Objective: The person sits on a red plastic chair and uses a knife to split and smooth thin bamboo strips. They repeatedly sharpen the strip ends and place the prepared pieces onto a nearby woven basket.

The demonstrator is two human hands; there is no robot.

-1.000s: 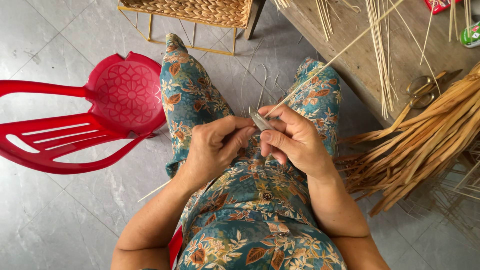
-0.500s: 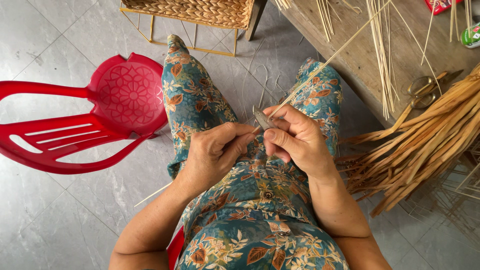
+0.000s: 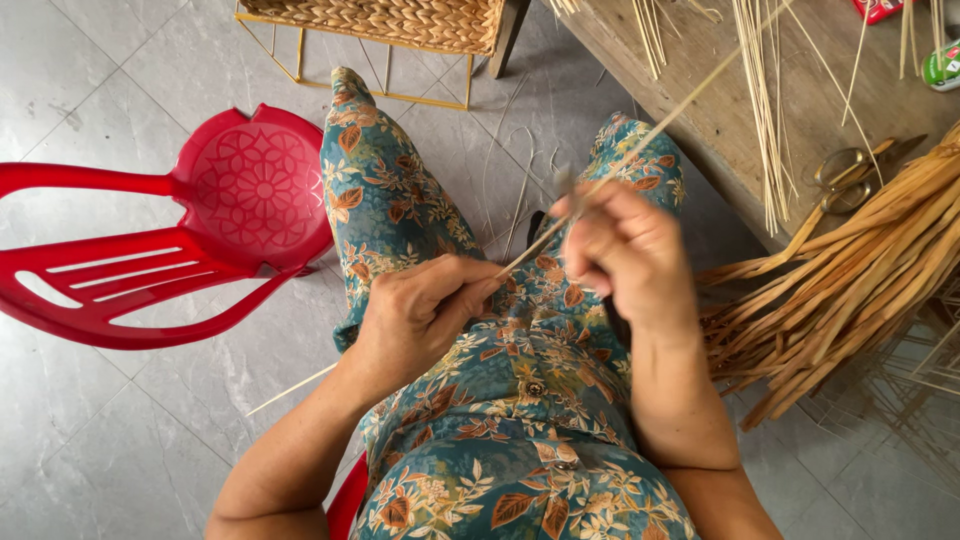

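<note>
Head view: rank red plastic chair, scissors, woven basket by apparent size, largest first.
1. red plastic chair, largest by far.
2. woven basket, cut off by the top edge, so only its visible part counts; its full size is unsure.
3. scissors, smallest, lying on the wooden bench.

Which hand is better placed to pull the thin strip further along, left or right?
Probably the left. The left hand pinches the thin strip in its fingertips over the lap and looks steady, with the strip's tail trailing out behind it. The right hand is blurred and seems busy with a small blade.
</note>
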